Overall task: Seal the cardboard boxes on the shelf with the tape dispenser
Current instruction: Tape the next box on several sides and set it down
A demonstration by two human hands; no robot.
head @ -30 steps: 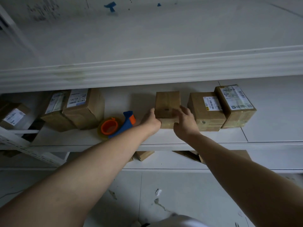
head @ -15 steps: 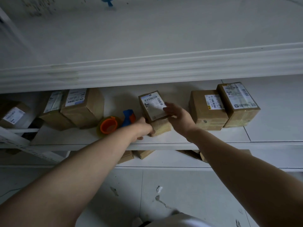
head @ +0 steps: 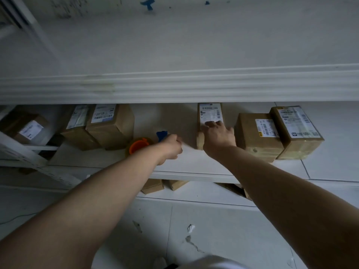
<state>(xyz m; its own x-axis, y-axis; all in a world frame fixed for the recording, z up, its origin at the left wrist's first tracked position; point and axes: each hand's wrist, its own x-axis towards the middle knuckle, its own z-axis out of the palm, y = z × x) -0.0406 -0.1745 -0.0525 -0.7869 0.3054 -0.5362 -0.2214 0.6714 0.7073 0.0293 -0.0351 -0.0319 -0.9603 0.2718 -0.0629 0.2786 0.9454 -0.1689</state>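
Note:
A small cardboard box with a white label on top stands on the middle shelf. My right hand is draped over its front top edge, fingers bent onto the label. The tape dispenser, with an orange roll and a blue handle, lies to the left of that box. My left hand is next to the blue handle, blurred, its fingers curled under. Whether it touches the dispenser is unclear.
Two labelled boxes stand side by side right of my right hand. Further labelled boxes sit at the left. The upper shelf's edge overhangs the back. More boxes lie on the shelf below.
The small box was turned label-up and set further back on the shelf under my right hand. My left hand let go of it and moved left towards the tape dispenser.

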